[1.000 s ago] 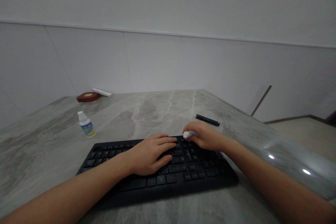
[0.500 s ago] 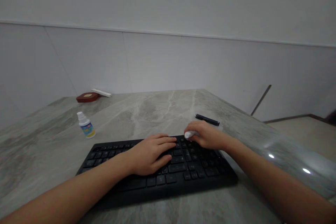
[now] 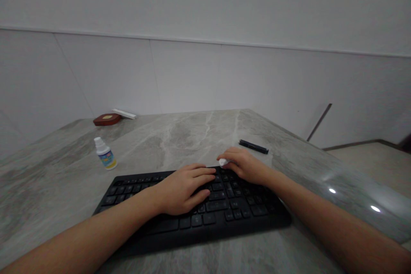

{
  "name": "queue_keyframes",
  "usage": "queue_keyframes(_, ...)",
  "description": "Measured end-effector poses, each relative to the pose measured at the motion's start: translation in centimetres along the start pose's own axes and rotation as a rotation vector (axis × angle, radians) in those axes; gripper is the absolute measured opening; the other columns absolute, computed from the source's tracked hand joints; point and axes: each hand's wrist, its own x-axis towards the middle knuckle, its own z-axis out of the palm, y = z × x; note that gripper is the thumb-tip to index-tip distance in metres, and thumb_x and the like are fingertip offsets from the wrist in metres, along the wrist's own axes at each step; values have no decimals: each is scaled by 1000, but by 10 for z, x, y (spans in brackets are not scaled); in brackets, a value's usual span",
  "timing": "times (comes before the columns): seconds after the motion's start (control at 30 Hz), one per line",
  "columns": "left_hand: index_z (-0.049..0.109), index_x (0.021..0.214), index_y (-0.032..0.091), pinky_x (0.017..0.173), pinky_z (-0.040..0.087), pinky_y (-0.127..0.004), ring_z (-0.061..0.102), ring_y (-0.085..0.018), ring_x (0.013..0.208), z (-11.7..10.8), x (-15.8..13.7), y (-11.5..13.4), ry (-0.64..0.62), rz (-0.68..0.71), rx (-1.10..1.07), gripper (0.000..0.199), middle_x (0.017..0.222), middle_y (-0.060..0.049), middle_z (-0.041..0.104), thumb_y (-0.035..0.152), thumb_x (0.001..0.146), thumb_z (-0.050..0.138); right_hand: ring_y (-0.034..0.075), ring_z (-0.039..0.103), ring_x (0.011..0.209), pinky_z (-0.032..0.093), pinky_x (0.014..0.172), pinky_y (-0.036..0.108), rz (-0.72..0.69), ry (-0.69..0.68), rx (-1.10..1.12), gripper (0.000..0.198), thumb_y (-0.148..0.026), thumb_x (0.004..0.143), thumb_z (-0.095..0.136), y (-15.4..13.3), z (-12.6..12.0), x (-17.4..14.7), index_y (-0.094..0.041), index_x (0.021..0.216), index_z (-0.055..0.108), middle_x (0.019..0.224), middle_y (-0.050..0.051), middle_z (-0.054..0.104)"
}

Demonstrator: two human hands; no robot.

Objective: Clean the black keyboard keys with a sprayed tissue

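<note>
A black computer keyboard (image 3: 212, 233) lies at a slight slant on the marbled table in front of me. My left hand (image 3: 186, 189) rests flat on its middle keys, with fingers outstretched and a little apart. Near the far edge of the keyboard, at its right part, my right hand (image 3: 243, 165) pinches a small white wad (image 3: 222, 162). Whether the wad is tissue or cloth I cannot tell; most of it is hidden by the fingers. Beyond that hand lies a dark pen-like stick (image 3: 253, 146).
A small white spray bottle (image 3: 106, 156) with a blue and yellow label stands to the left. At the back left are a reddish-brown case (image 3: 106, 120) and a white narrow box (image 3: 125, 114). The grey marbled table (image 3: 180, 137) meets a white wall (image 3: 186, 77).
My right hand has slid slightly left and away from me along the keyboard's far edge, with the white wad in it. My left hand has stayed in place.
</note>
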Motion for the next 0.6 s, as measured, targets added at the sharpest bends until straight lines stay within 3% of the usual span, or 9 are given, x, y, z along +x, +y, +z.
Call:
queue_keyframes(0.23, 52, 136, 16, 113, 37, -46, 48, -27, 133, 0, 0, -1, -14, 0, 14, 39, 145, -12, 51, 27, 99, 46, 21, 61, 93, 48, 85, 36, -2, -56, -3, 36, 0, 82, 49, -1, -11, -2, -18, 107, 70, 97, 9, 67)
queue_keyframes(0.47, 52, 136, 18, 112, 38, -47, 47, -28, 133, 1, 0, -1, 1, 0, -9, 39, 144, -11, 52, 26, 98, 48, 20, 61, 97, 48, 88, 36, -17, -40, 25, 37, -6, 88, 49, -1, -5, -1, -17, 119, 65, 103, 10, 67)
queue_keyframes(0.6, 52, 136, 17, 112, 38, -47, 47, -28, 133, 1, 0, -2, 2, 3, -11, 39, 145, -11, 51, 26, 98, 48, 22, 61, 100, 47, 90, 38, -17, -29, 10, 30, -6, 86, 51, 0, -7, -1, -15, 111, 66, 104, 10, 69)
